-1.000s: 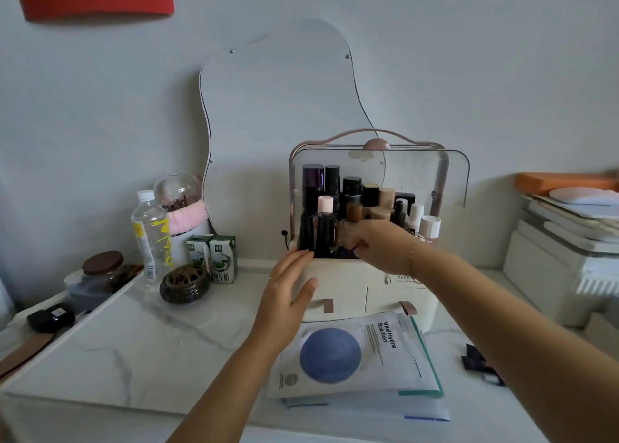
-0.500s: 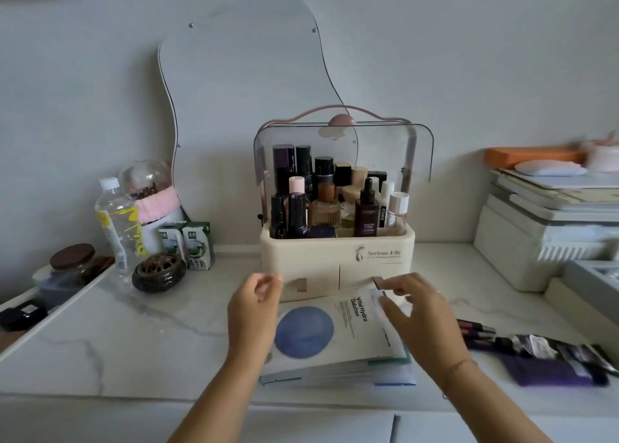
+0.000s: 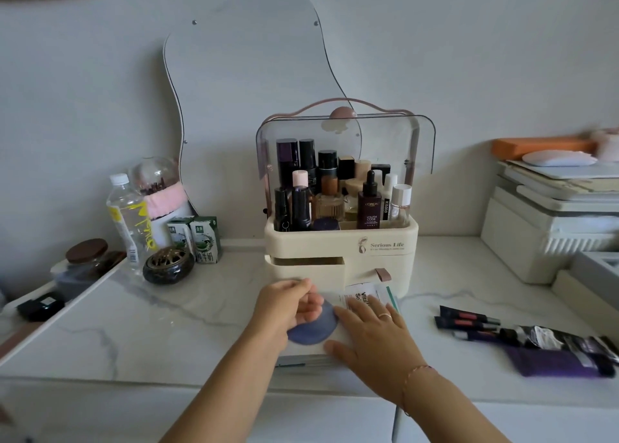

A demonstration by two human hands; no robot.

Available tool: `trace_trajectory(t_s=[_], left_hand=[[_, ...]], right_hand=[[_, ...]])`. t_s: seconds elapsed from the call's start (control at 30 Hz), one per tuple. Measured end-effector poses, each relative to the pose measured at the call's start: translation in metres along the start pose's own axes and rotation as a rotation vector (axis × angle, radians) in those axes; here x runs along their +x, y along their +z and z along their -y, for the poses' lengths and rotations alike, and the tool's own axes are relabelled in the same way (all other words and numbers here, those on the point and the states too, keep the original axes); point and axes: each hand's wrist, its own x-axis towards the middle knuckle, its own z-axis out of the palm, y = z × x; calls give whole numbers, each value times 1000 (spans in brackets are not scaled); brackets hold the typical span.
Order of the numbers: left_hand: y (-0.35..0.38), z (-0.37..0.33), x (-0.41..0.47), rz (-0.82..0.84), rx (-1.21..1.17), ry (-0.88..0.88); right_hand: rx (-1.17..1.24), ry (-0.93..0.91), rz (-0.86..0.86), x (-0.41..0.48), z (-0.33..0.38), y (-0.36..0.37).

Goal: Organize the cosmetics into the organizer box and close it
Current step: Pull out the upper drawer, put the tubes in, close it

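Note:
The cream organizer box (image 3: 341, 241) stands at the back of the marble counter with its clear lid (image 3: 418, 141) raised. Several bottles (image 3: 368, 205) stand upright in its top tray. Its left drawer (image 3: 308, 272) is pulled out a little. My left hand (image 3: 288, 305) has its fingers curled at that drawer's front and covers its pull tab. A stack of sheet mask packets (image 3: 361, 297) lies in front of the box. My right hand (image 3: 371, 332) lies flat on the packets with its fingers spread. The right drawer tab (image 3: 383, 274) is untouched.
Dark cosmetic tubes (image 3: 469, 318) and purple sachets (image 3: 552, 359) lie on the counter at the right. A water bottle (image 3: 129, 215), milk cartons (image 3: 201, 238) and a dark bowl (image 3: 169, 268) stand at the left. White boxes (image 3: 542, 228) are stacked far right. A wavy mirror (image 3: 244, 74) hangs behind.
My right hand left the bottles and came down onto the mask packets. My left hand closed at the left drawer's front, and that drawer now stands slightly out.

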Motion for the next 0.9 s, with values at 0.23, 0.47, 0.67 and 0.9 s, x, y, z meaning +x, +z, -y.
trace_trajectory(t_s=[0.23,0.47,0.67,0.9], left_hand=[[-26,16,-61,54,-14,71],[-33,38,-87,99,42,82],[-30,50,-86,61,14,76],[-28,69,-80,-4,36,151]], right_hand=[[36,-55,-98,-5,-2,5],[72,-119,-107,0,-12,2],[55,-156,-85,-5,-18,5],[154,-133,-78,-31,-45,-11]])
